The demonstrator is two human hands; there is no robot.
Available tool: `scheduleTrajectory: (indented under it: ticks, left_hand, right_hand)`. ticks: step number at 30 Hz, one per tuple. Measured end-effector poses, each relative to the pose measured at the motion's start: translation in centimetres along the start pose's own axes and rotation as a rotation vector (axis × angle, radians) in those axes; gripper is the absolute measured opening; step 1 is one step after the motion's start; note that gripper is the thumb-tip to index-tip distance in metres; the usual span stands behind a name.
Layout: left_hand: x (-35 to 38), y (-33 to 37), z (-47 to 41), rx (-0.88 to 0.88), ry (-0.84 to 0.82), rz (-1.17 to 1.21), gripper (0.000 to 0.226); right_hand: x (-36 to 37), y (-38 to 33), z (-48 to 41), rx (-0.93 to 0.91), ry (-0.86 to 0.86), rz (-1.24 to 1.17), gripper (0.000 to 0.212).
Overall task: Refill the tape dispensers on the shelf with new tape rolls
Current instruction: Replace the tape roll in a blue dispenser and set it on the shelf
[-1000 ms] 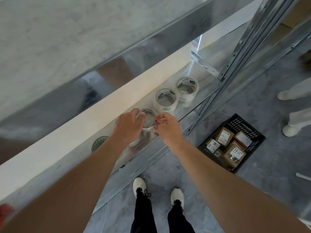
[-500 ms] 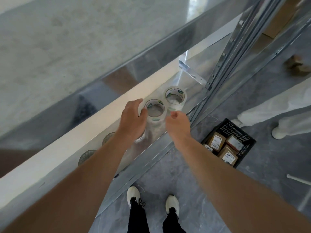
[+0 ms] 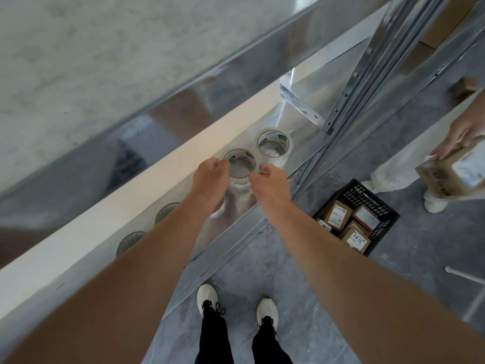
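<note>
While the clear tape roll [image 3: 240, 164] is sitting on the metal shelf [image 3: 299, 127] at the frame's centre, my left hand [image 3: 210, 178] is gripping its side and my right hand [image 3: 270, 183] is pinching its rim.

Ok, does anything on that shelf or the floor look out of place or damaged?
Nothing stands out. The near roll and the far roll lie flat, side by side, on the shelf, and neither looks crushed. The crate sits level on the floor with its boxes inside.
</note>
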State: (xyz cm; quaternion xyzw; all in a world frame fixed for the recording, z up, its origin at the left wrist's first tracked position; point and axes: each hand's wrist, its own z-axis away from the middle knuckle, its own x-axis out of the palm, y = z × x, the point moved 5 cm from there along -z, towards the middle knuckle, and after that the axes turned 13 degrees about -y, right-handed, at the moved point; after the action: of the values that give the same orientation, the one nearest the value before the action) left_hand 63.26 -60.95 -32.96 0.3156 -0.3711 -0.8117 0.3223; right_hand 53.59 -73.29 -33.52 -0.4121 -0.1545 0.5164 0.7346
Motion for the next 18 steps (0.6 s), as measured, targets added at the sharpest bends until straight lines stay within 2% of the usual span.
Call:
scheduleTrajectory:
  ticks: [10, 15, 18]
  left_hand:
    - [-0.8, 0.6, 1.7, 0.039, 0.016, 0.305, 0.025]
    - [-1.1, 1.7, 4.0, 0.077, 0.06, 0.435, 0.01]
    - [-1.4, 2.3, 6.0, 0.112, 0.073, 0.454, 0.009]
  right_hand:
    - [0.3, -1.3, 2.1, -0.047, -0.003, -0.086, 0.055]
    - [-0.8, -2.4, 4.2, -0.115, 0.005, -0.076, 0.033]
    - [-1.1, -2.9, 5.7, -0.146, 0.013, -0.088, 0.025]
